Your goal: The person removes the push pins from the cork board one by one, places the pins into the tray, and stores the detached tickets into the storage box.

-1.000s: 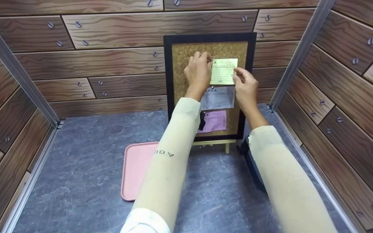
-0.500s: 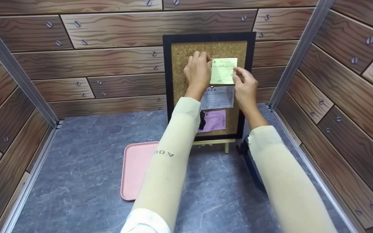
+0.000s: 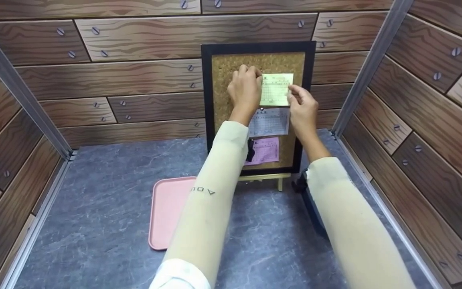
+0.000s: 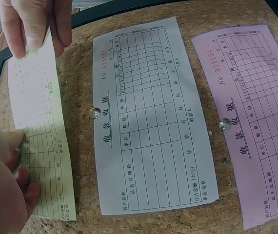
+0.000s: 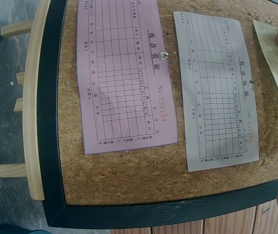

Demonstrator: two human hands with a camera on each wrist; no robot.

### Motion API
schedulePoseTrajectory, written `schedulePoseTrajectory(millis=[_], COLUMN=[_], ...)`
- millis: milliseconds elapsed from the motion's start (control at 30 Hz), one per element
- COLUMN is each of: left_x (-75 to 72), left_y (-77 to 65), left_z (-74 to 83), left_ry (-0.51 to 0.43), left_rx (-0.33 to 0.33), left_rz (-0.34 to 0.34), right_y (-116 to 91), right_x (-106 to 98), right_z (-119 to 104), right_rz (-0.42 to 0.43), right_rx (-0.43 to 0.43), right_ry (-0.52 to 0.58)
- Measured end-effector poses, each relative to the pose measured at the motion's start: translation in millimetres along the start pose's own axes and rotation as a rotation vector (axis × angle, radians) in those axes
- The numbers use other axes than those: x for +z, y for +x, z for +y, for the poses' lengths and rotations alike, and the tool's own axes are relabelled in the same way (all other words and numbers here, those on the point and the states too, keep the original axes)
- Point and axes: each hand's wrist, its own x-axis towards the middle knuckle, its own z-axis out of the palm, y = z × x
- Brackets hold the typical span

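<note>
A yellow-green receipt slip (image 3: pixel 277 89) lies against the upper part of a black-framed corkboard (image 3: pixel 225 86). My left hand (image 3: pixel 245 90) has its fingers bunched on the slip's upper edge; whether a pin sits under the fingertips is hidden. My right hand (image 3: pixel 304 106) pinches the slip's right end between thumb and fingers. In the left wrist view, the slip's held end (image 4: pixel 34 73) bends slightly off the cork. Below it hang a white receipt slip (image 4: pixel 148 117) and a pink one (image 4: pixel 253 112), each with a clear pushpin near its title edge.
The board leans on a light wooden easel (image 3: pixel 280 184). A pink tray (image 3: pixel 163 216) lies at left, partly behind the left sleeve. A dark blue object (image 3: pixel 314 210) is partly hidden by the right sleeve. Wood-patterned walls (image 3: pixel 134 76) enclose the grey marbled surface (image 3: pixel 106 192).
Both hands stay at the slip with almost no movement. The head view shifts very slightly.
</note>
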Motion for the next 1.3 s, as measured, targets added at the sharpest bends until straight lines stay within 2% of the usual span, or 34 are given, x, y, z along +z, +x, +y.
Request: schedulePoseTrajectory(millis=[367, 533, 700, 967, 1300], left_x=[-7.3, -9.3, -11.9, -16.4, -23.7], left_y=[0.2, 0.3, -0.8, -4.3, -29.3], left_z=[-0.8, -4.7, -9.0, -13.3, -36.2], left_ry=[0.018, 0.004, -0.060, -0.160, -0.371], left_rx=[0.003, 0.002, -0.005, -0.074, -0.168], left_rz=[-0.045, -0.045, -0.039, -0.073, -0.144], right_y=[0.5, 2.0, 1.5, 3.0, -2.3], right_x=[2.5, 5.3, 6.9, 6.5, -6.4], right_z=[-2.8, -4.6, -4.3, -3.9, -6.2], right_rz=[0.023, 0.011, 0.011, 0.015, 0.030], right_rx=[0.000, -0.004, -0.018, -0.010, 0.015], right_ry=[0.010, 0.010, 0.002, 0.005, 0.017])
